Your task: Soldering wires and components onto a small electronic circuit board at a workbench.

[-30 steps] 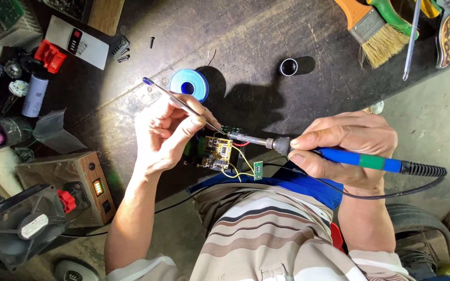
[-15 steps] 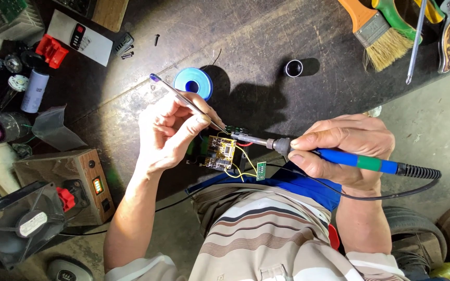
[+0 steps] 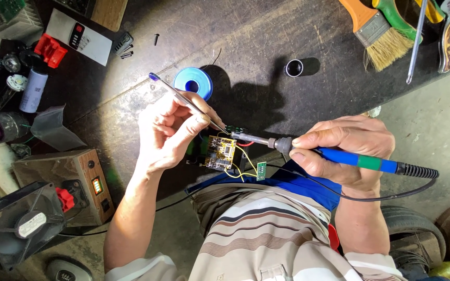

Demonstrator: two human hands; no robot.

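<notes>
My left hand pinches metal tweezers whose tips reach down to a small circuit board with yellow parts and yellow and red wires. My right hand grips a blue-handled soldering iron; its metal tip points left and meets the tweezer tips just above the board. A tiny green board hangs on wires beside it. Both hands work at the front edge of a dark workbench.
A blue solder spool lies behind my left hand, a small black ring farther right. A paintbrush and hand tools lie at top right. A wooden box with a display, a fan and batteries sit at left.
The view has drifted slightly, so the bench items sit a little lower in the picture. Both hands hold the same pose at the board.
</notes>
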